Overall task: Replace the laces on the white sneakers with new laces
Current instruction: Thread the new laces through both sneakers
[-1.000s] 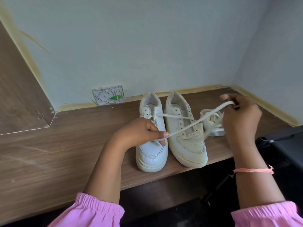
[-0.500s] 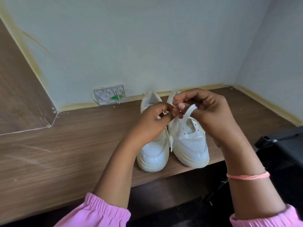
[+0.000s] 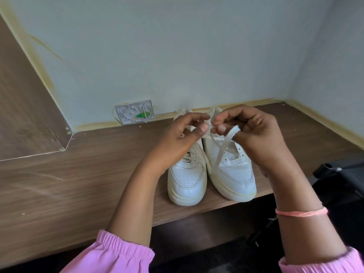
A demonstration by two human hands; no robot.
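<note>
Head view: both hands pinch lace above sneakers.

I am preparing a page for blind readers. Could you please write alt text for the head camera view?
Two hands, left hand and right hand, pinch a white lace between them above a pair of white sneakers standing side by side on a wooden shelf. A small wall box sits at the pale wall behind.
</note>
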